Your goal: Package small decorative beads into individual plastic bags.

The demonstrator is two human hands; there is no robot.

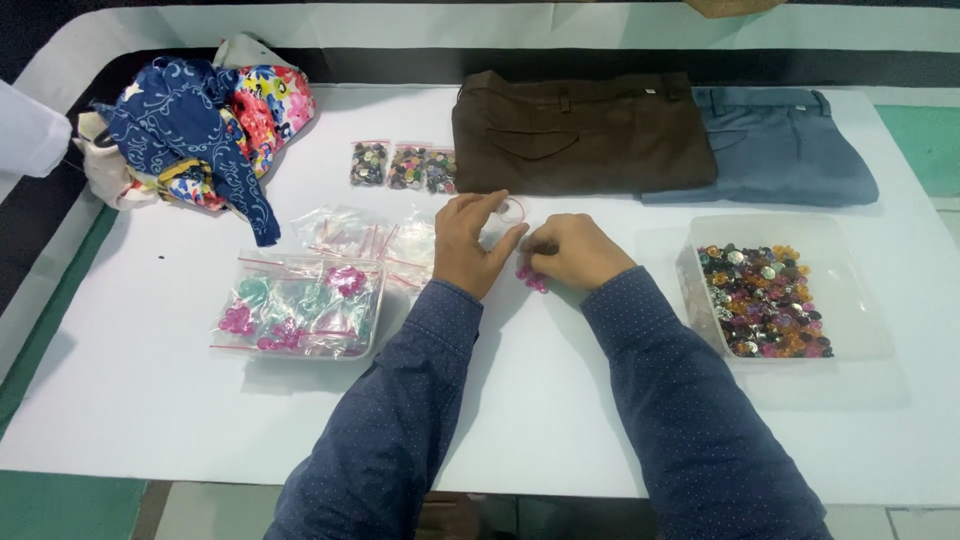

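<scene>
My left hand (pixel 470 245) holds a small clear zip bag (pixel 505 215) at the table's middle, fingers pinched on its edge. Right beside it, my right hand (pixel 575 250) is closed over a few pink buttons (pixel 532 277), some showing below the fingers. The two hands nearly touch. Both arms wear dark blue dotted sleeves.
A clear tub (pixel 850 330) of mixed coloured buttons sits at right. A clear box (pixel 300 305) of bagged pink and teal buttons and loose empty bags (pixel 370 235) lie at left. Three small button bags (pixel 403 167), folded brown trousers (pixel 580 130), blue trousers (pixel 790 150) and a cloth pile (pixel 195 125) lie behind.
</scene>
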